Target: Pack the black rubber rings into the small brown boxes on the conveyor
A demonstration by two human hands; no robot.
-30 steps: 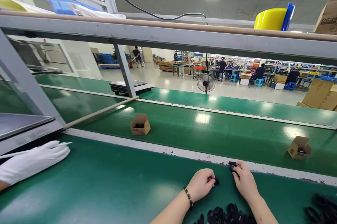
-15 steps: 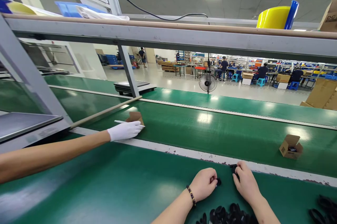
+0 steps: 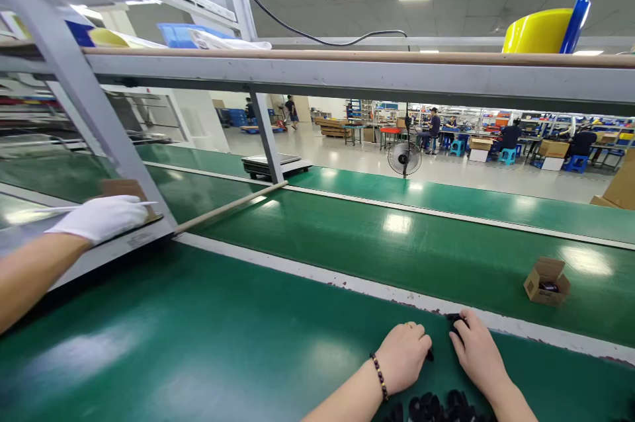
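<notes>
Lower centre: left hand point(image 3: 404, 356) fingers curled round black part point(image 3: 429, 356), right hand point(image 3: 479, 356) fingers pinching black clip point(image 3: 455, 321). Co-worker's gloved hand point(image 3: 102, 217) now withdrawn to frame left with carton point(image 3: 122, 187).

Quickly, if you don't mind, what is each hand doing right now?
Left hand: curled shut on a small black part.
Right hand: pinching a second black part.

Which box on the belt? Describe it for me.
Find the green conveyor belt beyond the white strip. On its right, past the right hand, sits a small cardboard box. It lies untouched, flaps open over something black, unlike the other box at the gloved hand.
</notes>
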